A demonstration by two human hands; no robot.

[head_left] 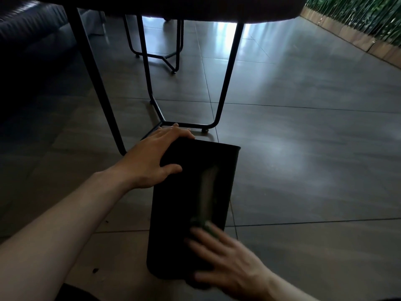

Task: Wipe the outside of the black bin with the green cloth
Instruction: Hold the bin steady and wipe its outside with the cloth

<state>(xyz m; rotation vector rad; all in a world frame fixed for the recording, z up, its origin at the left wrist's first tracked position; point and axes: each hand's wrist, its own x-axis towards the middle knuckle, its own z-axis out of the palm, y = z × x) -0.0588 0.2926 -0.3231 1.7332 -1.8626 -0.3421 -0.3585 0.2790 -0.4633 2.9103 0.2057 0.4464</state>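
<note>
The black bin [186, 205] lies on its side on the tiled floor, its open end pointing away from me and its base near me. My left hand [152, 157] grips the far rim at the left corner, thumb over the upper wall. My right hand [225, 253] is blurred and presses flat on the bin's upper wall near the base. The green cloth [209, 228] shows only as a dark green edge under my right fingertips. A faint streak runs along the wall ahead of the cloth.
Black metal chair legs [225, 83] and a floor brace [165, 121] stand just beyond the bin's open end. A dark sofa [32, 40] fills the upper left. A planter edge with green foliage [358, 18] runs along the upper right. Small debris specks [94, 270] lie left of the bin.
</note>
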